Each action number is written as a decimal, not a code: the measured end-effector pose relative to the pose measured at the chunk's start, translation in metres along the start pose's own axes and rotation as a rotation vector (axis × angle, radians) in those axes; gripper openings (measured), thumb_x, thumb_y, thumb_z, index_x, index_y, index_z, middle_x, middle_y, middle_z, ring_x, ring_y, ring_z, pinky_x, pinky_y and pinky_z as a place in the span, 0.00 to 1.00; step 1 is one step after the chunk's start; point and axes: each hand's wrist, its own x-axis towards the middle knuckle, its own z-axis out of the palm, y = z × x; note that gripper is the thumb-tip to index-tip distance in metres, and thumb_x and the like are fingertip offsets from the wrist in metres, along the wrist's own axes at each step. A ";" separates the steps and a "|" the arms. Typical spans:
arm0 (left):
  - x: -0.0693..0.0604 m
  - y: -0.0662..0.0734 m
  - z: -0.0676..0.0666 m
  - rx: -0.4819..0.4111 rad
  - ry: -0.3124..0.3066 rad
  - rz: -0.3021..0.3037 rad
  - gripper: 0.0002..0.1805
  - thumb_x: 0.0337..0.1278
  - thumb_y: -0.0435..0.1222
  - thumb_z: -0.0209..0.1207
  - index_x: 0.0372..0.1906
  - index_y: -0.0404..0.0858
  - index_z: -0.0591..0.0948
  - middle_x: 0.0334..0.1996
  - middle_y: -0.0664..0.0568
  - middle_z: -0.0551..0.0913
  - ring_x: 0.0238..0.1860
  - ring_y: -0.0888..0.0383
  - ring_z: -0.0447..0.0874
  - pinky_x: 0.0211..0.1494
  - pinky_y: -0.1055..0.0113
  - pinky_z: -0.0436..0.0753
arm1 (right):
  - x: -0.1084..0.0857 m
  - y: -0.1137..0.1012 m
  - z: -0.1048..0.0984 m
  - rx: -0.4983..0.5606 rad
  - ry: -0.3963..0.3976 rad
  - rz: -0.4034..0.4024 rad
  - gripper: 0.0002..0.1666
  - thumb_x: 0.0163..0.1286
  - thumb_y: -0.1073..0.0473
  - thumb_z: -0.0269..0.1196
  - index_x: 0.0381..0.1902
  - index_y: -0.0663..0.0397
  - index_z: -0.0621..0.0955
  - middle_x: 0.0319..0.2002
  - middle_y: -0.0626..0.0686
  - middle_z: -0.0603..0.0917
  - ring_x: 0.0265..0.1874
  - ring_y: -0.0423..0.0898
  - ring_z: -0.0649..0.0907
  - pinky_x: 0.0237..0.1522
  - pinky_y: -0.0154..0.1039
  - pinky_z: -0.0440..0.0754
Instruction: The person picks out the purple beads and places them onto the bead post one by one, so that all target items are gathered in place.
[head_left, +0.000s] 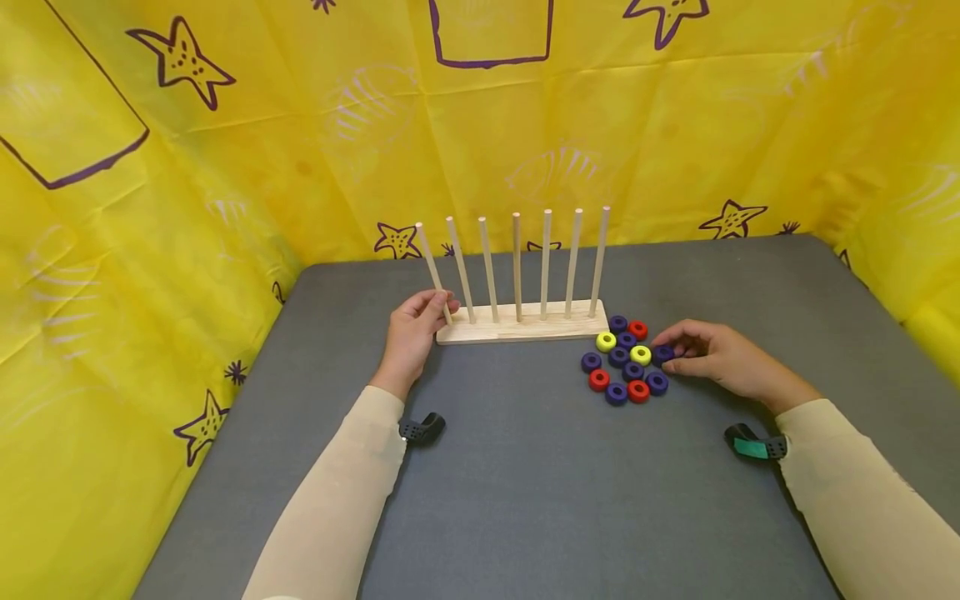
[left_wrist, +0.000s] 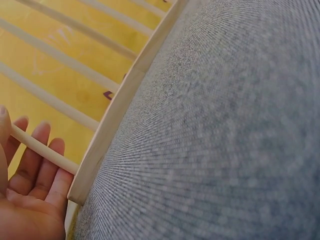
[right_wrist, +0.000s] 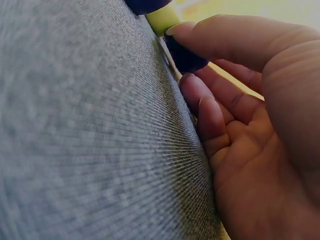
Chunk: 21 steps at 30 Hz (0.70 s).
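A broad lane of grey table (head_left: 517, 475) lies open between the person's sleeves (head_left: 337, 492), leading up to a wooden base (head_left: 510, 332). Seven upright pegs (head_left: 517, 271) fence the way toward the yellow backdrop (head_left: 480, 142), leaving slim gaps, while the left hand (head_left: 411, 337) blocks access at the leftmost peg (head_left: 431, 262). Crowded rings (head_left: 611, 361) obstruct the base's right end; the right hand (head_left: 720, 358) bars their right side. Between the pinched dark ring (head_left: 663, 354) and its yellow neighbour (head_left: 641, 363), clearance appears tight, though the right wrist view is blurred.
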 end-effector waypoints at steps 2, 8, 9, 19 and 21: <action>0.000 -0.001 0.000 0.002 0.000 0.001 0.26 0.80 0.48 0.64 0.61 0.27 0.85 0.52 0.40 0.90 0.57 0.48 0.89 0.65 0.56 0.84 | 0.000 0.000 0.000 -0.003 0.009 0.004 0.19 0.75 0.60 0.75 0.61 0.56 0.86 0.47 0.56 0.82 0.44 0.53 0.78 0.42 0.39 0.79; 0.000 0.000 0.000 0.000 0.002 -0.003 0.25 0.80 0.47 0.64 0.61 0.27 0.85 0.52 0.38 0.89 0.57 0.46 0.89 0.65 0.56 0.83 | 0.000 -0.001 0.000 -0.004 0.037 -0.004 0.20 0.75 0.60 0.75 0.61 0.57 0.86 0.46 0.56 0.83 0.42 0.52 0.79 0.39 0.38 0.79; 0.000 0.000 0.000 0.001 0.002 -0.004 0.25 0.80 0.47 0.64 0.61 0.27 0.85 0.52 0.38 0.89 0.57 0.47 0.89 0.65 0.57 0.83 | -0.001 -0.001 0.000 -0.002 0.040 -0.007 0.20 0.75 0.60 0.75 0.62 0.57 0.86 0.45 0.56 0.83 0.41 0.52 0.79 0.39 0.38 0.79; 0.000 0.001 0.001 0.012 0.001 -0.005 0.27 0.80 0.48 0.64 0.63 0.27 0.84 0.52 0.40 0.90 0.57 0.48 0.89 0.64 0.58 0.84 | -0.002 -0.006 0.000 -0.018 0.078 -0.014 0.19 0.76 0.59 0.74 0.61 0.58 0.86 0.46 0.56 0.83 0.41 0.52 0.79 0.37 0.38 0.79; -0.001 0.002 0.001 0.010 0.001 -0.005 0.27 0.80 0.48 0.63 0.63 0.26 0.84 0.52 0.40 0.90 0.57 0.48 0.89 0.65 0.57 0.84 | -0.001 -0.008 0.000 -0.017 0.082 -0.009 0.19 0.76 0.58 0.74 0.61 0.58 0.86 0.46 0.56 0.83 0.41 0.53 0.79 0.37 0.38 0.79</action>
